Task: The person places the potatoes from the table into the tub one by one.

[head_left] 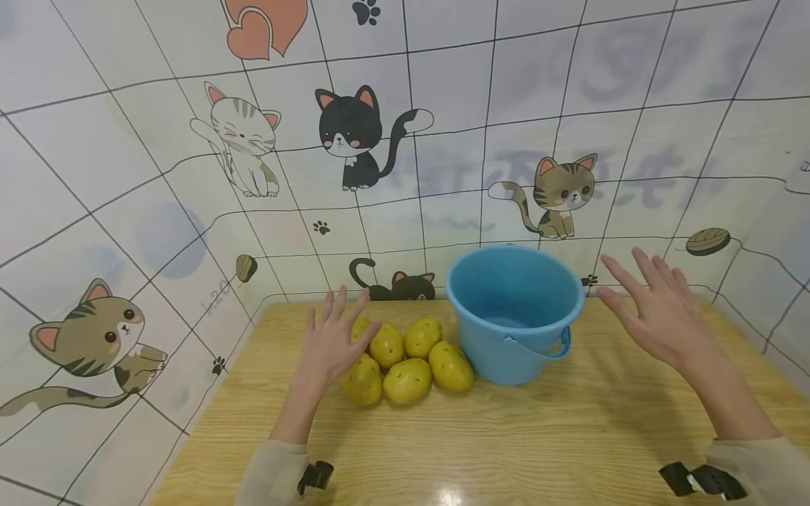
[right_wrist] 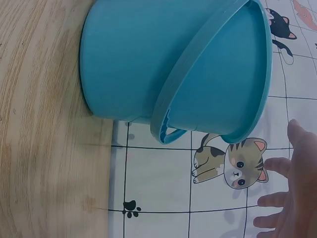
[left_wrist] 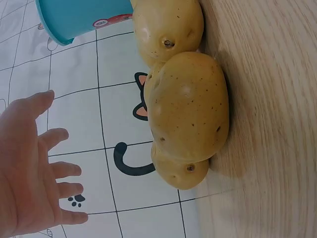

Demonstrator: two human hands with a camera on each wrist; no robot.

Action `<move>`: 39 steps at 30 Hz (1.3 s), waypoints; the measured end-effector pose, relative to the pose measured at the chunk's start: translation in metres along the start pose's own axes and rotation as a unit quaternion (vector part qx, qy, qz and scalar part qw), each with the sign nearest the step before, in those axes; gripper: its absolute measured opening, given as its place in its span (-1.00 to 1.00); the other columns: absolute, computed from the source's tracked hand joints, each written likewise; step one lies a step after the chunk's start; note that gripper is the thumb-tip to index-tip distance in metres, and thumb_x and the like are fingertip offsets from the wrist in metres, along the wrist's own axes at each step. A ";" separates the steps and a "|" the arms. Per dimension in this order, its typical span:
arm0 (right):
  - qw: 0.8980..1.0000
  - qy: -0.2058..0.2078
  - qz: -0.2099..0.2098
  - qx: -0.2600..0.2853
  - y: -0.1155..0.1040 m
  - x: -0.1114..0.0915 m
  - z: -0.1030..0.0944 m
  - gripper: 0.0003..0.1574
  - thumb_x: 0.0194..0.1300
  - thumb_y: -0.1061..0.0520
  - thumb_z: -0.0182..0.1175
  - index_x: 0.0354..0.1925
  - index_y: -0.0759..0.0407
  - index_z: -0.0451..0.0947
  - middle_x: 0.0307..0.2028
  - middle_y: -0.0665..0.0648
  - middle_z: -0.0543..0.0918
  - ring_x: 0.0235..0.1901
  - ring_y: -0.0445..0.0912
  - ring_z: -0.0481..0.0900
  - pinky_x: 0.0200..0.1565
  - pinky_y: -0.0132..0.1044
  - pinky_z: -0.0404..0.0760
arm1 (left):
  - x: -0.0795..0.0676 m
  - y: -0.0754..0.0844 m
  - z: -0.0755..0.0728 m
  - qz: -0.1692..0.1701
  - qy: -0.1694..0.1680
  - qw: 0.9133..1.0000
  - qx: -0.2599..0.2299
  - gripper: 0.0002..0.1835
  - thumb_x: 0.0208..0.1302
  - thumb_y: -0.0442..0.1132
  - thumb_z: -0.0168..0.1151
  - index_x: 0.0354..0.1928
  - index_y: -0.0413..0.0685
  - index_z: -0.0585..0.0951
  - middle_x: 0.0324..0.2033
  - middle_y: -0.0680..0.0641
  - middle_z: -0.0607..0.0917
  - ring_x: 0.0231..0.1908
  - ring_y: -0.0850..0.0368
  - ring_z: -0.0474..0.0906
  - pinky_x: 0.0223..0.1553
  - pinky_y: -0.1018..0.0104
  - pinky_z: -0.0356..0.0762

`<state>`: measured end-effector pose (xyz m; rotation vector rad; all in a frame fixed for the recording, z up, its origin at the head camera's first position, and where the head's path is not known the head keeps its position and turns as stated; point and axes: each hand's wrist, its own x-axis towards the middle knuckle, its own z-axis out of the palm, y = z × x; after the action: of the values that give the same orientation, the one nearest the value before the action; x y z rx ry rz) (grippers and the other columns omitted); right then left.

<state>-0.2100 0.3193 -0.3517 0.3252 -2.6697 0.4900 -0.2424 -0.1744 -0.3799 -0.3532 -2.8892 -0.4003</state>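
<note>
Several yellow potatoes (head_left: 408,381) lie in a cluster on the wooden table, left of a light blue bucket (head_left: 484,344). My left hand (head_left: 330,339) hovers over the cluster's left side with fingers spread, and hides part of it in the head view. In the left wrist view that hand's palm stands apart from the nearest potato (left_wrist: 190,106). To the right of the bucket, my right hand (head_left: 661,316) is held up with its fingers spread, holding nothing. The bucket stands upright, its handle (right_wrist: 185,69) hanging down on the near right side. Its inside shows bare blue plastic.
The wooden table (head_left: 506,450) ends at the back against a wall (head_left: 443,77) covered in a tiled pattern with cartoon cats. Side walls with the same pattern rise at left and right. Each sleeve has a dark strap (head_left: 315,478) at the wrist.
</note>
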 end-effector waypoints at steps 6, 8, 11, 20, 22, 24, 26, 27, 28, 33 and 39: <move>1.000 0.013 -0.017 0.003 -0.004 -0.001 0.000 -0.22 0.59 -0.19 -0.11 0.59 0.06 0.04 0.51 0.52 -0.06 0.48 0.49 -0.23 0.45 0.30 -0.37 | -0.002 -0.001 -0.001 0.001 0.016 1.000 -0.025 -0.22 0.46 0.39 -0.15 0.60 0.28 0.10 0.58 -0.15 -0.05 0.55 -0.20 -0.20 0.45 -0.35 -0.28; 1.000 0.016 -0.022 0.007 -0.006 -0.001 0.000 -0.23 0.59 -0.18 -0.09 0.58 0.08 0.07 0.51 0.52 -0.04 0.48 0.48 -0.19 0.44 0.33 -0.33 | -0.003 -0.001 -0.001 0.002 0.020 0.999 -0.034 -0.23 0.46 0.38 -0.15 0.60 0.28 0.11 0.58 -0.15 -0.04 0.55 -0.20 -0.18 0.45 -0.36 -0.25; 0.999 0.024 -0.030 0.014 -0.010 -0.002 0.000 -0.25 0.58 -0.16 -0.07 0.57 0.07 0.11 0.50 0.51 0.00 0.47 0.48 -0.13 0.43 0.38 -0.26 | -0.003 -0.001 -0.001 0.003 0.025 0.999 -0.048 -0.25 0.48 0.37 -0.17 0.60 0.31 0.09 0.58 -0.15 -0.03 0.55 -0.18 -0.17 0.45 -0.35 -0.20; 0.997 0.051 -0.036 0.039 -0.024 -0.004 0.000 -0.26 0.54 -0.13 0.05 0.55 0.00 0.19 0.49 0.43 0.11 0.44 0.43 0.03 0.35 0.48 -0.04 | -0.006 -0.004 0.000 -0.002 0.051 0.993 -0.106 -0.29 0.52 0.31 -0.15 0.59 0.26 0.14 0.57 -0.17 0.03 0.55 -0.15 -0.14 0.45 -0.32 -0.11; 0.996 0.057 -0.040 0.047 -0.026 -0.005 0.001 -0.27 0.53 -0.12 0.07 0.54 0.00 0.21 0.49 0.42 0.14 0.43 0.43 0.06 0.33 0.50 -0.02 | -0.006 -0.005 0.001 -0.004 0.054 0.992 -0.117 -0.30 0.52 0.30 -0.14 0.58 0.25 0.16 0.56 -0.17 0.05 0.54 -0.18 -0.11 0.43 -0.34 -0.09; 0.995 0.062 -0.045 0.056 -0.028 -0.005 0.003 -0.28 0.52 -0.10 0.09 0.53 0.01 0.23 0.48 0.40 0.16 0.42 0.43 0.08 0.32 0.51 0.00 | -0.006 -0.006 0.002 -0.007 0.057 0.990 -0.125 -0.30 0.51 0.30 -0.13 0.58 0.26 0.16 0.56 -0.18 0.06 0.54 -0.20 -0.08 0.42 -0.36 -0.05; 0.994 0.064 -0.051 0.065 -0.029 -0.006 0.004 -0.29 0.52 -0.08 0.10 0.51 0.03 0.25 0.47 0.39 0.18 0.41 0.43 0.11 0.29 0.53 0.04 | -0.006 -0.007 0.004 -0.011 0.059 0.989 -0.132 -0.30 0.51 0.30 -0.13 0.58 0.27 0.16 0.56 -0.17 0.07 0.53 -0.22 -0.06 0.41 -0.37 -0.03; 0.994 0.066 -0.053 0.068 -0.030 -0.006 0.005 -0.30 0.51 -0.07 0.11 0.51 0.04 0.26 0.47 0.39 0.19 0.40 0.43 0.13 0.27 0.54 0.07 | -0.006 -0.008 0.004 -0.013 0.061 0.989 -0.136 -0.30 0.51 0.30 -0.12 0.58 0.27 0.16 0.56 -0.17 0.07 0.52 -0.23 -0.04 0.41 -0.37 -0.01; 0.994 0.066 -0.056 0.072 -0.031 -0.006 0.006 -0.30 0.51 -0.06 0.12 0.50 0.04 0.27 0.47 0.38 0.20 0.40 0.43 0.14 0.26 0.54 0.09 | -0.007 -0.009 0.005 -0.013 0.064 0.988 -0.139 -0.29 0.51 0.30 -0.11 0.58 0.26 0.16 0.55 -0.18 0.08 0.52 -0.24 -0.01 0.41 -0.37 0.00; 0.991 0.072 -0.069 0.086 -0.035 -0.007 0.013 -0.32 0.48 -0.02 0.17 0.48 0.05 0.31 0.45 0.36 0.25 0.38 0.41 0.18 0.24 0.53 0.14 | -0.007 -0.013 0.008 -0.020 0.074 0.984 -0.158 -0.30 0.52 0.27 -0.10 0.57 0.18 0.20 0.54 -0.19 0.13 0.48 -0.27 0.08 0.39 -0.37 0.04; 0.991 0.068 -0.076 0.090 -0.037 -0.008 0.021 -0.29 0.47 -0.04 0.18 0.47 0.09 0.32 0.45 0.36 0.26 0.39 0.39 0.18 0.25 0.53 0.13 | -0.006 -0.019 0.012 -0.033 0.076 0.981 -0.177 -0.35 0.55 0.15 -0.05 0.57 0.14 0.21 0.52 -0.24 0.18 0.46 -0.32 0.11 0.39 -0.37 0.03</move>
<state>-0.1990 0.2785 -0.3621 0.5248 -2.4515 0.6802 -0.2435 -0.1895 -0.3975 -0.2670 -2.6778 -0.9170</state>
